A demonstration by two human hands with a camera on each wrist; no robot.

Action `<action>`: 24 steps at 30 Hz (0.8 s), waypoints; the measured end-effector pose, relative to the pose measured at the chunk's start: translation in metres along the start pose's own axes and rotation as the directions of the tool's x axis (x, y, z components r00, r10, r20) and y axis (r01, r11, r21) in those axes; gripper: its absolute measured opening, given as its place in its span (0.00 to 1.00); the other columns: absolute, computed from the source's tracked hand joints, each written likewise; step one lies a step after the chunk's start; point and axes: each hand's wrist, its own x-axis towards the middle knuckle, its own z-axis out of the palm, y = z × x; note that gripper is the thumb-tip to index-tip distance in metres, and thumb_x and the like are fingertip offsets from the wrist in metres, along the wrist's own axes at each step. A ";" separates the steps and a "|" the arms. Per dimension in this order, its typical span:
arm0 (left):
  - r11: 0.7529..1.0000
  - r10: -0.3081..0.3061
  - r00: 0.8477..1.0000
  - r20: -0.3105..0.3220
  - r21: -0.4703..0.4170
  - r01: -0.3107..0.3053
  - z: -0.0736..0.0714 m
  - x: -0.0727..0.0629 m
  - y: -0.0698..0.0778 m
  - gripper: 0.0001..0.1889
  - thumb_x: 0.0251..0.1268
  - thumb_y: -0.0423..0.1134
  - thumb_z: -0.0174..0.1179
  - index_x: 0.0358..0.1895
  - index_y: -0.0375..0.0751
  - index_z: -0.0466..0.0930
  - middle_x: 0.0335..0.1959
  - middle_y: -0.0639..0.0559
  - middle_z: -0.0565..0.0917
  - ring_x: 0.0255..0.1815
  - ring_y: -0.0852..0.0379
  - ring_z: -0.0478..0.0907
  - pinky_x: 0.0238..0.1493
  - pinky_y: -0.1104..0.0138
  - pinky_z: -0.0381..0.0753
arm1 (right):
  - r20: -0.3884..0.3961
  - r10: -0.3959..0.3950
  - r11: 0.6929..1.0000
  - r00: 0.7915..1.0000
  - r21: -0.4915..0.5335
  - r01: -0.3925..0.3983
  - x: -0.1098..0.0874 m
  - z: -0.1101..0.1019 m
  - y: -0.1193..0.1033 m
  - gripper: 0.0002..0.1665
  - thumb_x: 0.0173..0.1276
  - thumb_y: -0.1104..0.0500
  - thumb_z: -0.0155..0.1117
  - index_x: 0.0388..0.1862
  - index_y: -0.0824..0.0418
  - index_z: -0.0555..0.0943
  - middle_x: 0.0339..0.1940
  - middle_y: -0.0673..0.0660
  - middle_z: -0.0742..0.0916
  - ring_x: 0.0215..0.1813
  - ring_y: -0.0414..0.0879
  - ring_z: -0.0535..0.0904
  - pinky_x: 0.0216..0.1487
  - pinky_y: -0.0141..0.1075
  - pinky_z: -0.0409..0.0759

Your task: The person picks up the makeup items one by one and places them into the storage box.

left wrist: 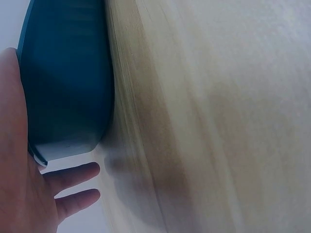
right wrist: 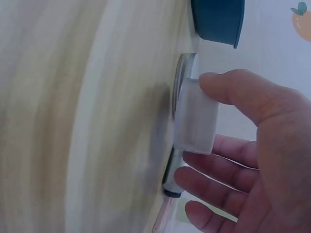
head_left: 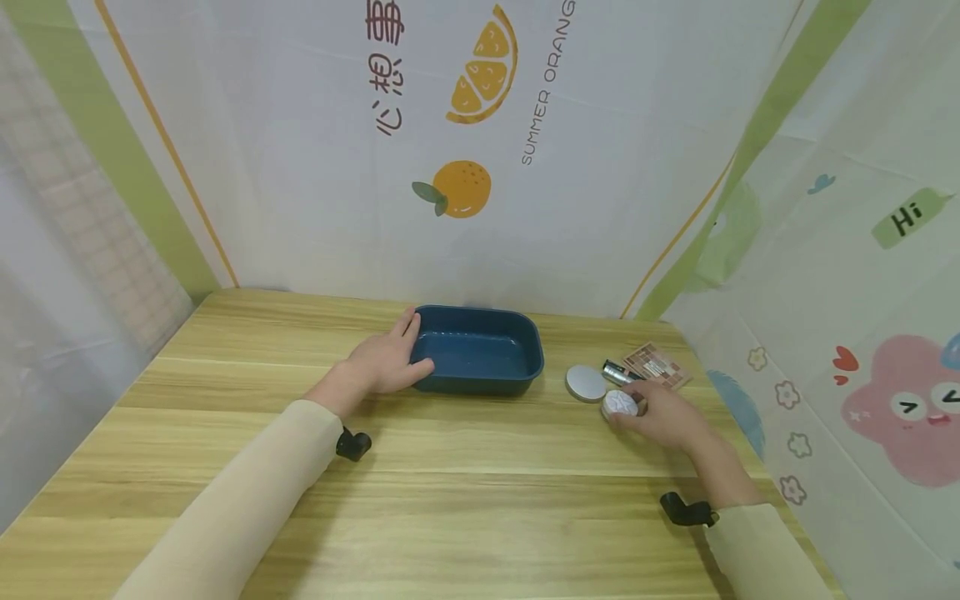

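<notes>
Two hands: left hand [head_left: 382, 360] at the blue tray [head_left: 472, 386], right hand [head_left: 667, 417] at the white round container [head_left: 619, 405].
Left fingers: outstretched against the tray's left end, not curled round it.
Tray's long axis: left to right on the table [head_left: 450, 508].
Silver disc [head_left: 585, 383]: flat between tray and container.
Container: pinched by right thumb and fingertips, right and slightly near of the tray; from this grip the tray lies left and a little far.
Small tube [head_left: 617, 372]: just far of the container.
Checkered card [head_left: 658, 363]: beside the tube, farther right.
Head view only: the container's patterned top.
Right wrist view: its pale side; whether its base touches the table, I cannot tell.
Left wrist view: the tray's outer wall, two fingers reaching past it.
</notes>
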 end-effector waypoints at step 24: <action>1.000 0.003 1.000 0.000 -0.016 -0.003 0.003 0.000 -0.002 0.51 0.83 0.62 0.46 0.91 0.32 0.35 0.94 0.36 0.35 0.29 0.48 0.86 0.29 0.58 0.75 | -0.067 -0.064 0.998 0.996 -0.004 0.064 0.031 -0.008 -0.036 0.35 0.74 0.40 0.73 0.67 0.64 0.85 0.60 0.62 0.91 0.52 0.49 0.87 0.51 0.46 0.85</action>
